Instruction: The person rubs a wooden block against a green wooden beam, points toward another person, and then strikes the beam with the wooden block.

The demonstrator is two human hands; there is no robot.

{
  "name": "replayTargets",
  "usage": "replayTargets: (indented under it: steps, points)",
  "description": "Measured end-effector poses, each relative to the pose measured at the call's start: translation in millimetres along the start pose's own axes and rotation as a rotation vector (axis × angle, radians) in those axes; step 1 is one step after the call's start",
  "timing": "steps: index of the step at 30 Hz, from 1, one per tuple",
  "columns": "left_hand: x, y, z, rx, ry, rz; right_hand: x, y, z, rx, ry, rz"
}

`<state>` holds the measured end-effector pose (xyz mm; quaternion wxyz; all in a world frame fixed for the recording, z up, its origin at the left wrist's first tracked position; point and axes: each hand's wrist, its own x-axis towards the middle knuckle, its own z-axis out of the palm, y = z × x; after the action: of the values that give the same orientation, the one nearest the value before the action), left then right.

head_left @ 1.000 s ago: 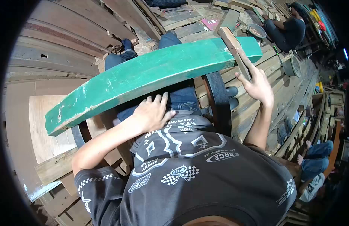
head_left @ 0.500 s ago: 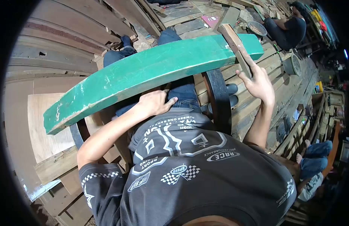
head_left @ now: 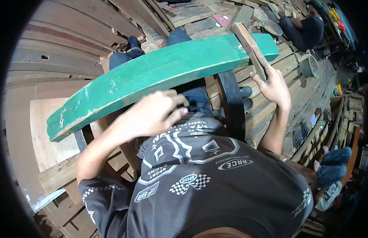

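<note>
A long, curved green-painted wooden piece (head_left: 152, 73) lies across my lap, its paint chipped along the edges. Near its right end, a short wooden strip (head_left: 247, 43) crosses over the top. My right hand (head_left: 275, 89) holds this strip, with the index finger stretched along it and the thumb on the other side. My left hand (head_left: 154, 113) hovers just in front of the green piece's near edge, above my lap. Its fingers are curled, and whatever they may hold is hidden.
A dark curved support (head_left: 231, 107) stands under the green piece. Wooden boards (head_left: 69, 47) lean at the left. A bucket (head_left: 309, 67) and a basin (head_left: 271, 28) stand on the slatted floor. One person (head_left: 303, 29) sits at the far right, another (head_left: 331, 170) at the lower right.
My left hand has lifted from my waist towards the camera, and its fingers have curled more. The right hand, the strip and the green piece have hardly moved.
</note>
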<state>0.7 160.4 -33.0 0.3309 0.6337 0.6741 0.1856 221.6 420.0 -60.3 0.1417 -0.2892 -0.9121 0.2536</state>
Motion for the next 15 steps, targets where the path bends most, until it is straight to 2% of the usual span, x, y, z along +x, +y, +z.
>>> replayTargets:
  steps: [3,4,5,7,8,9,13,14,15]
  points:
    - [9.0,10.2,-53.5,0.167,0.234,0.028,1.5,-5.5,-4.2,-0.021,-0.038,0.055]
    - [20.4,-6.7,-68.0,0.242,0.365,0.089,1.5,-5.2,-4.0,-0.016,-0.035,0.049]
    - [31.5,-12.4,-92.0,0.214,0.333,-0.042,1.2,-4.8,-3.8,-0.01,-0.034,0.043]
    - [68.4,-65.8,-121.6,0.332,0.438,-0.013,0.7,-3.7,-3.4,-0.035,-0.019,0.013]
    - [84.5,-80.8,-130.3,0.363,0.459,-0.095,0.4,-3.3,-3.0,-0.047,-0.017,0.014]
    - [104.2,-97.0,-142.3,0.322,0.403,-0.083,1.1,-4.5,-3.4,-0.059,-0.013,0.013]
    - [161.0,-138.6,-136.3,0.269,0.456,-0.358,3.5,-7.9,-5.6,-0.047,-0.037,0.0]
    - [173.0,-156.7,-129.3,0.311,0.465,-0.358,4.5,-12.5,-9.1,-0.069,-0.102,0.065]
    - [177.6,-162.3,-122.7,0.352,0.471,-0.358,4.6,-10.5,-6.8,-0.073,-0.062,0.018]
